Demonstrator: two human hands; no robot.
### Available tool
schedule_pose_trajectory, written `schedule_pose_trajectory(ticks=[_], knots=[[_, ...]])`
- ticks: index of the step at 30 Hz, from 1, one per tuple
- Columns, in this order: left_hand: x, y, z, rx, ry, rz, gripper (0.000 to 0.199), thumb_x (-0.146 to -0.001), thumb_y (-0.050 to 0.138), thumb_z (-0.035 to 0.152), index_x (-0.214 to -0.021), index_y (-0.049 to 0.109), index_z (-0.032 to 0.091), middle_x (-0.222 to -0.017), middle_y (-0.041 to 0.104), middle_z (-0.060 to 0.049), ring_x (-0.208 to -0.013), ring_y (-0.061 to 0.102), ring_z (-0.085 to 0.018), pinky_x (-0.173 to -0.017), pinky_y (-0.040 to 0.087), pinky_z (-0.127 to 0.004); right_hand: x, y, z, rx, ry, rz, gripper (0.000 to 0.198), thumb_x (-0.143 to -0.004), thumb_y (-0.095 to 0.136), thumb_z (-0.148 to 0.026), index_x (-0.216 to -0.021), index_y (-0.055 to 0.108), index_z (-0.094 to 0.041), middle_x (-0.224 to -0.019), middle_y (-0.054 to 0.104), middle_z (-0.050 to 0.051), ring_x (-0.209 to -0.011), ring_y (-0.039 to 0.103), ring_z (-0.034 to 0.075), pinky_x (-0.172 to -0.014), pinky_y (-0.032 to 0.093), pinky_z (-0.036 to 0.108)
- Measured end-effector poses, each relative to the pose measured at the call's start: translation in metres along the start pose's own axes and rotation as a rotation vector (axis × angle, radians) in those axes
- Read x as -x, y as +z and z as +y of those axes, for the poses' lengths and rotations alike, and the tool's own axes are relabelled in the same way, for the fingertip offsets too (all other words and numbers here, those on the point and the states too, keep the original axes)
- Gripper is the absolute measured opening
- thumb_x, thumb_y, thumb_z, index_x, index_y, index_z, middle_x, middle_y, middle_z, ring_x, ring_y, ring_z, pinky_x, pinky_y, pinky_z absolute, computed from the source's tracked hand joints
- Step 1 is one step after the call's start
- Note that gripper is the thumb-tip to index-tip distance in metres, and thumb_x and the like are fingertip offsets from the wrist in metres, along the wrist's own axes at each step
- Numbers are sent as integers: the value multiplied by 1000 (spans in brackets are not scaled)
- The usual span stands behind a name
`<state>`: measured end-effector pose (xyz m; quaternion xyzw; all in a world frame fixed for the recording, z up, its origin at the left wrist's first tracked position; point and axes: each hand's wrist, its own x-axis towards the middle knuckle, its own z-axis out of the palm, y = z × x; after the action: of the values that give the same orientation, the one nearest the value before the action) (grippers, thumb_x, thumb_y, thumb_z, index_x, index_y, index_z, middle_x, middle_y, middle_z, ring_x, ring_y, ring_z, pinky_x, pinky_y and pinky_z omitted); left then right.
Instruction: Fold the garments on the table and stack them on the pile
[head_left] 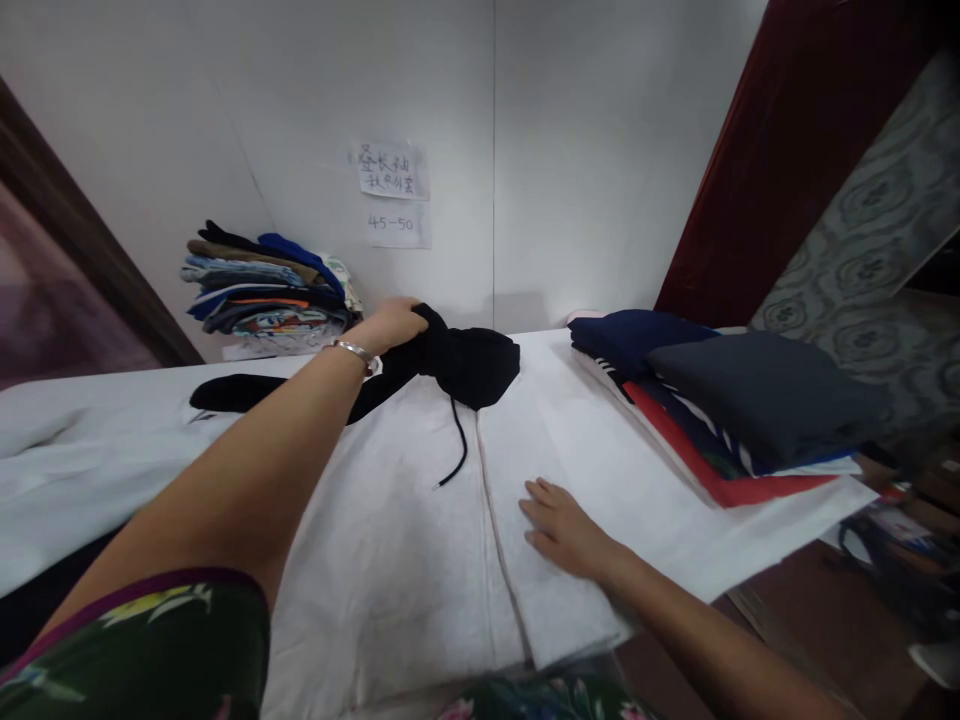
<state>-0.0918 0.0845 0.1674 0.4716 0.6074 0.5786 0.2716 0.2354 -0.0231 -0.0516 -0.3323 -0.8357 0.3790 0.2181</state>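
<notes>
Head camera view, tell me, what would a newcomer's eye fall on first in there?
Probably the black cloth gripped by the person's left hand near the middle, its dark cord trailing over white fabric, where the right hand rests. Next, likely the folded pile at right, with its red layer showing below dark ones, and the taller stack at left against the pale wall.

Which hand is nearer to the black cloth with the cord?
The left: the left hand grips the black cloth; the right hand rests apart from it, on white fabric closer to the body.
</notes>
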Motion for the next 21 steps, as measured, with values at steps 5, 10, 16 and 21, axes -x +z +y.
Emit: schedule_pose_trajectory(ticks=[5,10,16,21], knots=[[68,44,17,-394,114,-288,32,-52,62,-12,-58,58,19,-54,51,0,-96,59,-31,-99,35,-46,-17,-10,11,-416,193,133,49,-78,69,-47,-119,66,-21,-137,56,10,-129,47,31,-110,32,50],[171,98,-33,-640,163,-601,24,-57,63,-3,-58,57,21,-67,64,-9,-84,65,-34,-85,44,-46,-53,-35,17,-953,414,304,42,-82,67,-41,-118,60,-21,-113,69,9,-102,65,20,-90,49,35],[227,117,-85,-709,163,-853,33,-79,61,40,-104,68,21,-106,71,-14,-99,64,-34,-83,46,-42,-78,-33,27,-1080,546,269,30,-87,58,-32,-112,59,-16,-82,71,4,-72,66,16,-71,51,29],[217,106,-96,-558,143,-746,36,-84,52,52,-103,70,26,-102,72,-8,-95,65,-29,-81,45,-37,-80,-31,21,-1046,551,277,74,-75,67,-17,-142,37,-22,-93,71,3,-81,67,19,-77,50,34]])
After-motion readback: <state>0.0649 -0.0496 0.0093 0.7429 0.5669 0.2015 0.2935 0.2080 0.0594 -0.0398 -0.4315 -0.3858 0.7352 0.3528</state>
